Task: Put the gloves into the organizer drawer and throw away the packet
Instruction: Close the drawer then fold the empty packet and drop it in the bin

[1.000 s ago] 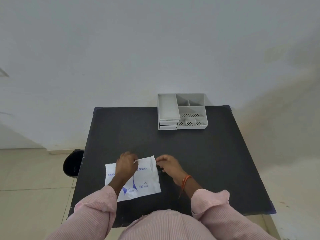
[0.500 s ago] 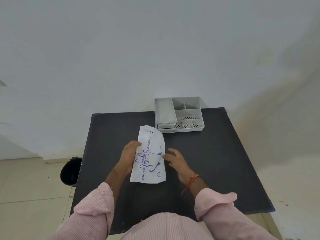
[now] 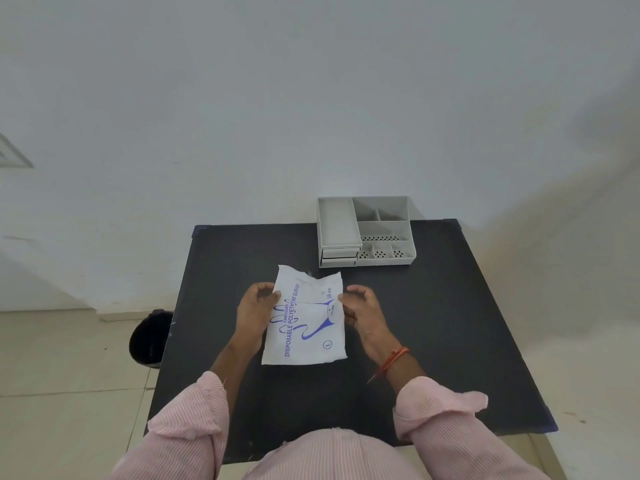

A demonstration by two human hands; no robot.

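A white glove packet (image 3: pixel 306 320) with blue print is held upright above the middle of the black table (image 3: pixel 433 323), its long side pointing away from me. My left hand (image 3: pixel 256 306) pinches its left edge and my right hand (image 3: pixel 362 311) pinches its right edge, both near the top half. The grey organizer (image 3: pixel 365 230) stands at the table's far edge, just right of the middle, with two small drawers (image 3: pixel 339 257) at its front left, both closed. No loose gloves are visible.
A black bin (image 3: pixel 150 336) stands on the tiled floor by the table's left side. A white wall rises right behind the table and organizer. My pink sleeves cover the near edge of the table.
The packet went from lying flat near me under my left hand to being lifted and turned lengthwise. My right hand has now come onto its right edge.
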